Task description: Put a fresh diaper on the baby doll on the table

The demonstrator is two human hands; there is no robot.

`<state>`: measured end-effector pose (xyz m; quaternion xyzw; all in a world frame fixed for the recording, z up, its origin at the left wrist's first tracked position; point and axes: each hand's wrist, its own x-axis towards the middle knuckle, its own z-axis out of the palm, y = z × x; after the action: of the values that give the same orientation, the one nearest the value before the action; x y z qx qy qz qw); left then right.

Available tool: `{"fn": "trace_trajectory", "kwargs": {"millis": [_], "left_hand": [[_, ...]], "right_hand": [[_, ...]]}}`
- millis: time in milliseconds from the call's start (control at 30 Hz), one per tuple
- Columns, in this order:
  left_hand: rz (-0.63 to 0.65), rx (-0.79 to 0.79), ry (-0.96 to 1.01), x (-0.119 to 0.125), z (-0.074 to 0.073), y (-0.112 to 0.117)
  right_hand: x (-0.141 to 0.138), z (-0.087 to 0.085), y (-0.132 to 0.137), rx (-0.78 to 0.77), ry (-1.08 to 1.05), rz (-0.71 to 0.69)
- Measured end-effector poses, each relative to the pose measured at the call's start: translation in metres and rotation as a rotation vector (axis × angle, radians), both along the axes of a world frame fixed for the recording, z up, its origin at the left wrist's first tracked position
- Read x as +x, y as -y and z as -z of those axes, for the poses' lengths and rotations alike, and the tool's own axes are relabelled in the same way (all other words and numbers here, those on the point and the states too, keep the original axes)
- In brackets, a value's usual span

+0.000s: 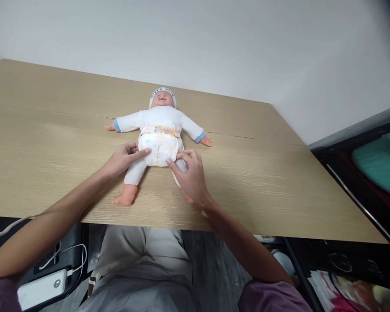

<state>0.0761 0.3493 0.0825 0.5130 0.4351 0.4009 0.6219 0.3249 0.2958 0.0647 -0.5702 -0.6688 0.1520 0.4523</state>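
A baby doll point(162, 116) in a white suit with blue cuffs lies on its back on the wooden table point(253, 182), arms spread and head away from me. Around its hips is a white diaper point(159, 149) with an orange printed band across the waist. My left hand point(123, 158) grips the diaper's left side, thumb on the front and fingers at the edge. At the diaper's right leg edge, my right hand point(191, 173) pinches the material between thumb and fingers. That hand covers much of the doll's leg on that side.
Behind the table rises a pale wall point(182, 39). A white power bank point(42, 288) with a cable lies on a black surface below the table's left front. Dark shelving point(338, 173) with a teal item point(381, 162) stands at the right.
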Motion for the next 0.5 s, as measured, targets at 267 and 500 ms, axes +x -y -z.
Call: {"fn": "trace_trajectory", "kwargs": {"millis": [267,500], "left_hand": [[0.015,0.016,-0.084,-0.007,-0.005,-0.004],[-0.112,0.309,-0.361,-0.031,-0.017,-0.014]], "right_hand": [[0.009,0.005,0.0,0.006,0.07,0.002],[0.041,-0.006,0.015,0.098,0.222,-0.01]]}}
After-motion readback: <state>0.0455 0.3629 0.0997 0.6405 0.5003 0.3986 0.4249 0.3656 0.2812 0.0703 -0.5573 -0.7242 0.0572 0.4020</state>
